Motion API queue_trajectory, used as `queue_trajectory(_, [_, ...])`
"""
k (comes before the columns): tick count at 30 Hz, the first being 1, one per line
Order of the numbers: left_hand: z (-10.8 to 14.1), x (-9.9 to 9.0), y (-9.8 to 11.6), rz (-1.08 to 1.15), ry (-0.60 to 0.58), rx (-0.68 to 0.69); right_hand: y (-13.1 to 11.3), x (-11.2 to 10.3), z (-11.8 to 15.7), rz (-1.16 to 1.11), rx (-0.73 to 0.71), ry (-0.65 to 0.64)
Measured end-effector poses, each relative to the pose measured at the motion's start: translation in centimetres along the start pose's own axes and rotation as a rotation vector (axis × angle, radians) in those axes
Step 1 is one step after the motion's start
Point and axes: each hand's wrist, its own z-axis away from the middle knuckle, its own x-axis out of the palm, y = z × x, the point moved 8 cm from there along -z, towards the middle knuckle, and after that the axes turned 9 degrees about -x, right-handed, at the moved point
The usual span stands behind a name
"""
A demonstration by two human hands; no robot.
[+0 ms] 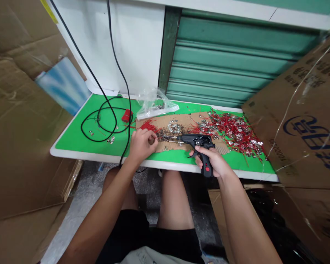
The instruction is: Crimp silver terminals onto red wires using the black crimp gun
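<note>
My right hand (207, 159) is wrapped round the grip of a black soldering gun (196, 140), whose metal tip points left. Just left of that tip, my left hand (144, 143) is closed with thumb and forefinger pinched together; what lies between them is too small to make out. Both hands are over a brown cardboard sheet (165, 123) on the green table. Red wires (149, 125) lie beyond my left hand. Small silver metal pieces (173, 126) are grouped at the middle of the cardboard. A large pile of red wires with metal pieces (233, 130) spreads to the right.
A clear plastic bag (156, 106) holding small metal parts lies at the back of the green table (71, 141). Black cable (84, 126) coils at the left beside a red bundle (127, 115). Large cardboard boxes (305, 121) stand on both sides.
</note>
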Motion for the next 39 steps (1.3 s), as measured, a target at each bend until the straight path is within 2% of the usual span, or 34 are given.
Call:
queue_trajectory(14, [0.1,-0.1,-0.2,0.012,0.044,0.012,0.4,-0.4,-0.1,0.02,0.029,0.017])
queue_trajectory(25, [0.1,-0.2,-0.2,0.037,0.064,0.026,-0.2,-0.5,0.2,0.012,0.03,0.057])
queue_trajectory(30, [0.1,-0.1,-0.2,0.03,0.045,0.007,-0.7,0.1,0.3,0.053,0.014,0.014])
queue_trajectory(39, [0.0,-0.1,-0.3,0.043,0.042,0.007,-0.3,-0.2,0.4,0.059,0.02,0.037])
